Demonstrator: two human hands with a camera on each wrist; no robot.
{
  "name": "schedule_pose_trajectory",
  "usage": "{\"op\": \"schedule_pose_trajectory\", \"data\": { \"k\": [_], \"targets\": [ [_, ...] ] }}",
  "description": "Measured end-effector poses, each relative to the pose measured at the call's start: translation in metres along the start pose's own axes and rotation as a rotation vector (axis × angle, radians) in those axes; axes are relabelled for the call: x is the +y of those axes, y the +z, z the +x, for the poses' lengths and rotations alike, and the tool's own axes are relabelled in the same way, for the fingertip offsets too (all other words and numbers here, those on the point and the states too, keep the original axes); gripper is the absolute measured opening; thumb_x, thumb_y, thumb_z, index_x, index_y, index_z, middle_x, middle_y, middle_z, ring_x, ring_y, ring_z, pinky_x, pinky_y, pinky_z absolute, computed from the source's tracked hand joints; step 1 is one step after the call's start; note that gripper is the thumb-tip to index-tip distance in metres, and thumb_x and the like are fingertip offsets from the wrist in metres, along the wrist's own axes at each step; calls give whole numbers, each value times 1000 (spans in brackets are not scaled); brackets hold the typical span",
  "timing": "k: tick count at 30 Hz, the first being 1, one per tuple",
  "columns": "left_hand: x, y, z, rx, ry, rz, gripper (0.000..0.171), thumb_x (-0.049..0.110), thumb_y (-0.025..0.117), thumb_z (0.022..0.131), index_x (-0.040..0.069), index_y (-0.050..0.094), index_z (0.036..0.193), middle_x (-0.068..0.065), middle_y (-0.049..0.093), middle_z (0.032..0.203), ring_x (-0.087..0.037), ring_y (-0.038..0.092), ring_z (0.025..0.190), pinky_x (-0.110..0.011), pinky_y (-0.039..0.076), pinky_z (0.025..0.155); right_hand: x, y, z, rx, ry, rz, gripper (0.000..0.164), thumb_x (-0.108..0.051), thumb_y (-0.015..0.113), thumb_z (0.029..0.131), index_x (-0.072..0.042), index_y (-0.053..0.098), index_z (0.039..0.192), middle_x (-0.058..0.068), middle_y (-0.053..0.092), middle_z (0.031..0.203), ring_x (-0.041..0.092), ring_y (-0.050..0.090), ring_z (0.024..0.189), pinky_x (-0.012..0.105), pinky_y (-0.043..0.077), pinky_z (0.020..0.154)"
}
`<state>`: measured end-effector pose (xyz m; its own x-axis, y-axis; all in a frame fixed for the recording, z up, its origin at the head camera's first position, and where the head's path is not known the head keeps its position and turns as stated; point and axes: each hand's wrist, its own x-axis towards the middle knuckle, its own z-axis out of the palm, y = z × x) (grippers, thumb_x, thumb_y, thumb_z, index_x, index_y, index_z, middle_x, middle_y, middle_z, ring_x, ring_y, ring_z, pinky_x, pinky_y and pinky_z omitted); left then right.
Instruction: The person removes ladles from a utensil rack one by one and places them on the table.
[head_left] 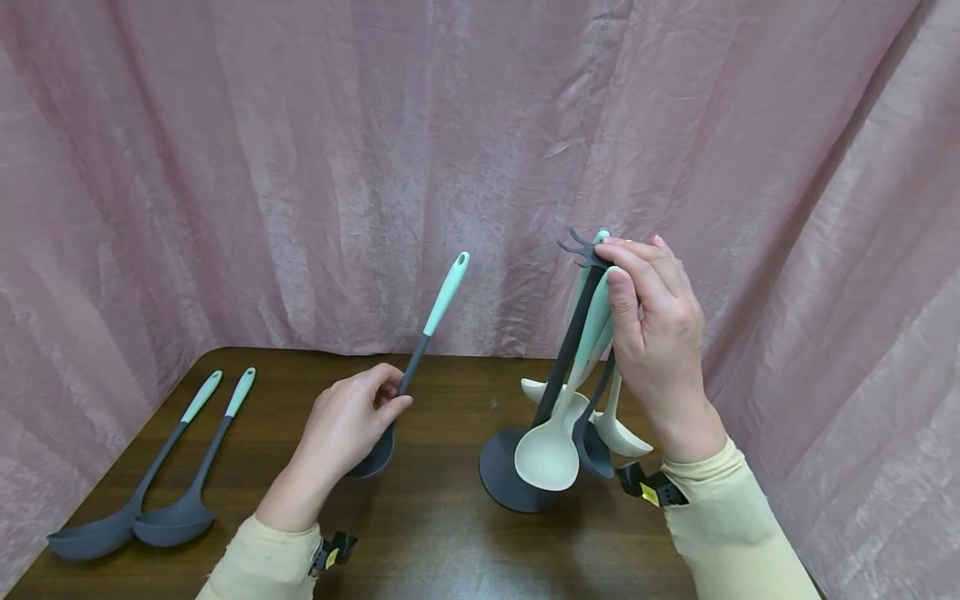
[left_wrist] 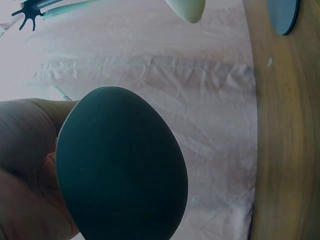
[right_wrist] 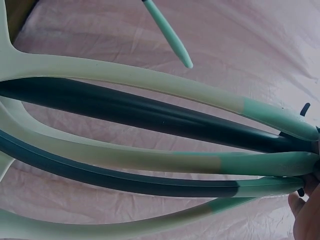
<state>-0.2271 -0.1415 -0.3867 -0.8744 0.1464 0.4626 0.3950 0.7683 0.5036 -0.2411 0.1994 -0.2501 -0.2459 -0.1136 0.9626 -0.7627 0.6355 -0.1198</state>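
Note:
My left hand (head_left: 348,417) pinches the grey shaft of a spoon (head_left: 446,296), its mint handle pointing up. The dark oval head (left_wrist: 122,165) fills much of the left wrist view; my hand partly hides it in the head view. At the top of a dark utensil stand (head_left: 566,350), my right hand (head_left: 660,325) holds the hooked crown between thumb and fingers, against the handle ends. On the stand hang a cream spoon (head_left: 547,454), a cream ladle (head_left: 622,437), a dark grey utensil (head_left: 596,450) and another cream piece, partly hidden.
Two dark grey ladles with mint handles, one at the far left (head_left: 93,533) and one beside it (head_left: 176,521), lie on the brown wooden table (head_left: 435,533). The stand's round base (head_left: 502,475) rests right of the middle. A pink curtain (head_left: 337,167) hangs behind.

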Motion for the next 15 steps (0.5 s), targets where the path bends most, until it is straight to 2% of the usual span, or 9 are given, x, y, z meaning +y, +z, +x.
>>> {"op": "schedule_pose_trajectory", "data": {
  "k": [15],
  "targets": [
    [-19,-7,-4,-15,-29,95,18,16,88,96,11,75,108,6,71,84,-15,65,75,-44,51,66,-3,4,-1,37,8,-11,47,-39,54,118,-2,79,129,15,77,128,35,70,123,52,36,126]
  ]
}}
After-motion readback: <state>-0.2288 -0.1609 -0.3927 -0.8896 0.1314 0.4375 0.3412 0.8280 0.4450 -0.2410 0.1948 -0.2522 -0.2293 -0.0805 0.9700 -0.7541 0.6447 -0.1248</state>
